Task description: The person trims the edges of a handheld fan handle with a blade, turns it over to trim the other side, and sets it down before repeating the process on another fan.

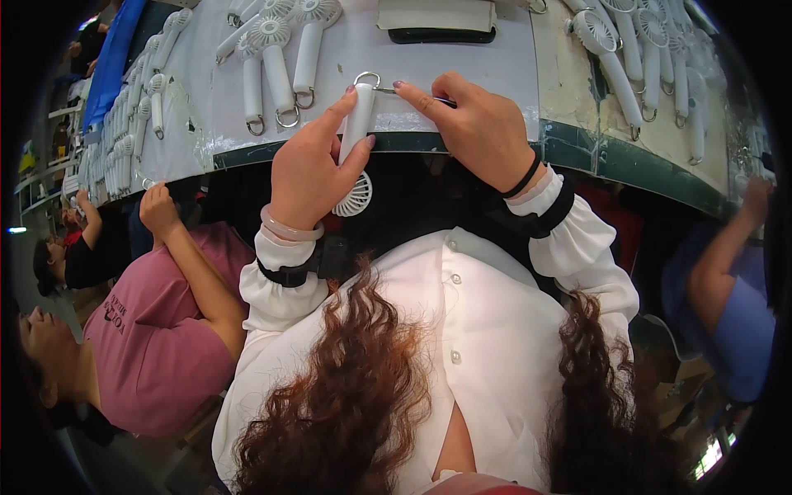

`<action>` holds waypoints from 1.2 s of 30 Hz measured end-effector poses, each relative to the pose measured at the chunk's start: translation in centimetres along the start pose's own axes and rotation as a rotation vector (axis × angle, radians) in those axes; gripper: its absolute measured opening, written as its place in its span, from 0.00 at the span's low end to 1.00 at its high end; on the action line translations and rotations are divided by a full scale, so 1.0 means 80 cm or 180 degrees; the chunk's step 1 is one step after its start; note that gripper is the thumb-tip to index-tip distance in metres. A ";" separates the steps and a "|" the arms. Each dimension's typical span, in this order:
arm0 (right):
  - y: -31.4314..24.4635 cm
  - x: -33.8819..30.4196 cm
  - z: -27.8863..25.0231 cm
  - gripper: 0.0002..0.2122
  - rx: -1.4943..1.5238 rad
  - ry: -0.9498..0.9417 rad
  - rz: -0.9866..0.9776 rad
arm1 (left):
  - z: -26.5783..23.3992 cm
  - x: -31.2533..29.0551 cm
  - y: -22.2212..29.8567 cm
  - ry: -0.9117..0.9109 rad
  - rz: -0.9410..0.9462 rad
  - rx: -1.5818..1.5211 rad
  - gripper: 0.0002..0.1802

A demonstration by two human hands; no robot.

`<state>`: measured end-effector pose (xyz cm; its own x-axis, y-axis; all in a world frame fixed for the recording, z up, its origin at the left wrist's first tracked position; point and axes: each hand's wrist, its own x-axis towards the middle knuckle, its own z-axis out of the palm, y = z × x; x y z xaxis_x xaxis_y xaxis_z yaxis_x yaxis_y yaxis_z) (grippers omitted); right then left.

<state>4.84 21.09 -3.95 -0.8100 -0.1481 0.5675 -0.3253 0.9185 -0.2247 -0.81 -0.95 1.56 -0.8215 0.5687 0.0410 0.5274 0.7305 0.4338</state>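
My left hand [312, 165] is closed round the white handle of a small handheld fan [357, 115]. Its round, slotted head points down toward my body, past the table's edge, and a metal ring [368, 76] sits at the handle's far end. Closed on a slim metal tool [388, 90], my right hand [483, 124] comes in from the right. The tool's tip is at the handle's end by the ring; whether it touches the ring I cannot tell. Most of its dark grip is hidden under my fingers.
Several white fans [271, 58] with rings lie ahead to the left, and others [610, 66] to the right. Straight ahead is a black object [441, 35] under a pale sheet. A person in pink [161, 330] works at my left, another in blue [730, 305] at my right. The table edge [247, 154] is dark green.
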 end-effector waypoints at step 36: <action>0.002 -0.001 0.004 0.29 -0.0063 -0.0071 -0.0101 | 0.002 0.002 -0.005 -0.0019 0.0035 -0.0090 0.31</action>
<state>4.72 21.16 -4.31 -0.8101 -0.1851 0.5562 -0.3414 0.9203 -0.1909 -1.14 -1.12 1.24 -0.8143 0.5790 0.0404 0.5300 0.7133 0.4586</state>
